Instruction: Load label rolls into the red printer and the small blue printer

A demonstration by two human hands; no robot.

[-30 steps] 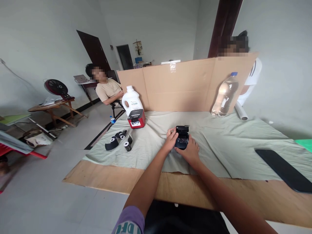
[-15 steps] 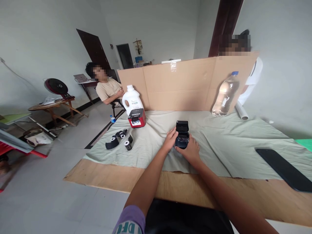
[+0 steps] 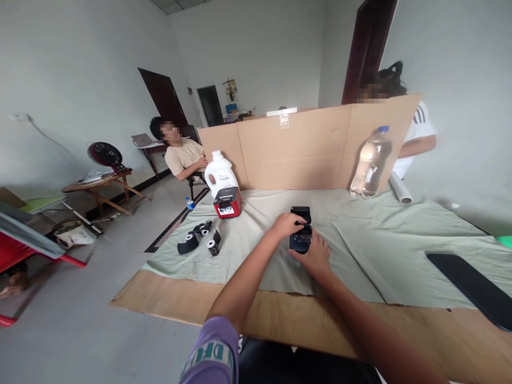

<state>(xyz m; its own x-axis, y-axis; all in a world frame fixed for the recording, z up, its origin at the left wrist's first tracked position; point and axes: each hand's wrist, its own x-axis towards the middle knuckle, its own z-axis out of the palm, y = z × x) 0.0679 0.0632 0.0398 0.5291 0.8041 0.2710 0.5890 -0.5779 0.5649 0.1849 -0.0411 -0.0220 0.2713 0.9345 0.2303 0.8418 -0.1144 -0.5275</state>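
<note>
A small black portable printer (image 3: 301, 244) rests on the cloth in front of me with its lid (image 3: 301, 214) tipped up. My right hand (image 3: 318, 255) grips its right side and near edge, thumb along the front. My left hand (image 3: 288, 224) reaches over the printer from the left, its fingers closed together at the opened compartment. What those fingertips hold, if anything, is too small to make out. To the left lie black rolls with white cores, one standing roll (image 3: 213, 247) and another roll (image 3: 188, 244) with its strip partly unwound.
A red-and-black printer (image 3: 228, 207) stands before a white jug (image 3: 221, 175). A cardboard panel (image 3: 294, 152) closes the back, with a clear bottle (image 3: 371, 164) and a white tube (image 3: 400, 189) at right. A dark slab-like phone (image 3: 470, 285) lies near right. Two people sit beyond.
My left hand has shifted from the printer's left side to over its compartment. My right hand keeps its grip. The view has tilted up slightly.
</note>
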